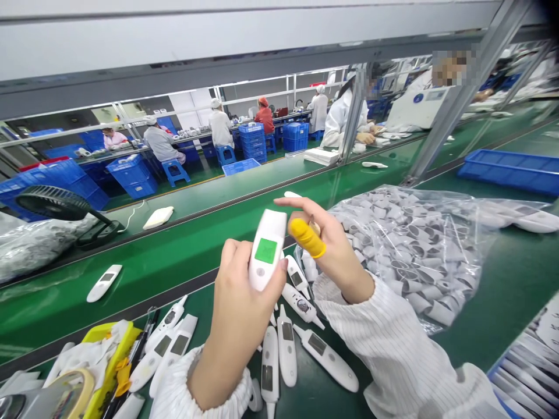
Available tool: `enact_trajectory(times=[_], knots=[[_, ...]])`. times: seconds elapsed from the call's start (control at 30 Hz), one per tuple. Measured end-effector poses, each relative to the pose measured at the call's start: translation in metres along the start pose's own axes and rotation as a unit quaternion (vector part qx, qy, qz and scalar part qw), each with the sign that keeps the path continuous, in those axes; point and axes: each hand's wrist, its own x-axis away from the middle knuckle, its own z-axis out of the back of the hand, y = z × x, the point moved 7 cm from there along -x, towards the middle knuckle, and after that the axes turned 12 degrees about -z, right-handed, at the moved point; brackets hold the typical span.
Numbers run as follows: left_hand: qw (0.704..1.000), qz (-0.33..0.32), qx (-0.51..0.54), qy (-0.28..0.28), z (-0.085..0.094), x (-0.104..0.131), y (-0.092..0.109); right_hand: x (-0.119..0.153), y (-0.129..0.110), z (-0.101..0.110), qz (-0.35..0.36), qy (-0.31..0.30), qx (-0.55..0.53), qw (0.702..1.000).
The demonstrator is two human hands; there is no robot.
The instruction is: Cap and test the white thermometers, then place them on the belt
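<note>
My left hand [238, 297] is wrapped round a white ear thermometer [265, 278], held upright with its small screen lit green. Just right of its top is my right hand [334, 247], index finger stretched out and a yellow finger cot [308, 237] on the thumb. The fingers of that hand are apart, and I see nothing held in them. Below my hands, several more ear thermometers [287, 355] with dark screens lie on the green bench. Others [159, 355] rest left of my left wrist.
A clear bag [410, 250] of white caps lies at right, near a blue tray [510, 169]. At lower left stands a yellow bin [105, 372]. One thermometer [105, 283] lies on the green belt [174, 265]. A black fan [61, 206] and co-workers are beyond.
</note>
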Motion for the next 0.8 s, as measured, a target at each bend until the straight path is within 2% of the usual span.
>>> enact_trajectory(times=[0.07, 0.13, 0.23, 0.3, 0.37, 0.6, 0.63, 0.7, 0.8], knots=[[0.988, 0.048, 0.148, 0.001, -0.002, -0.002, -0.011, 0.002, -0.001, 0.005, 0.002, 0.013, 0.064, 0.998], [0.949, 0.081, 0.304, -0.005, -0.006, -0.003, -0.017, 0.005, -0.006, 0.006, 0.028, 0.030, 0.136, 0.990], [0.904, 0.077, 0.420, 0.001, -0.005, -0.004, -0.017, 0.013, -0.022, -0.001, 0.135, 0.058, 0.235, 0.961], [0.893, 0.067, 0.445, -0.004, -0.005, -0.003, -0.014, 0.020, -0.030, -0.006, 0.202, 0.089, 0.286, 0.933], [0.894, 0.060, 0.443, -0.011, -0.006, -0.001, -0.012, 0.023, -0.033, -0.011, 0.231, 0.111, 0.324, 0.910], [0.948, 0.014, 0.319, 0.012, -0.001, -0.001, -0.008, 0.031, -0.040, -0.019, 0.266, 0.169, 0.431, 0.846], [0.951, 0.009, 0.308, 0.009, -0.001, -0.002, -0.008, 0.031, -0.040, -0.019, 0.264, 0.169, 0.433, 0.845], [0.941, 0.019, 0.338, -0.009, -0.001, -0.003, -0.009, 0.028, -0.036, -0.019, 0.246, 0.141, 0.412, 0.866], [0.884, 0.070, 0.458, -0.056, -0.007, -0.002, -0.011, 0.021, -0.029, -0.023, 0.208, 0.042, 0.329, 0.920]])
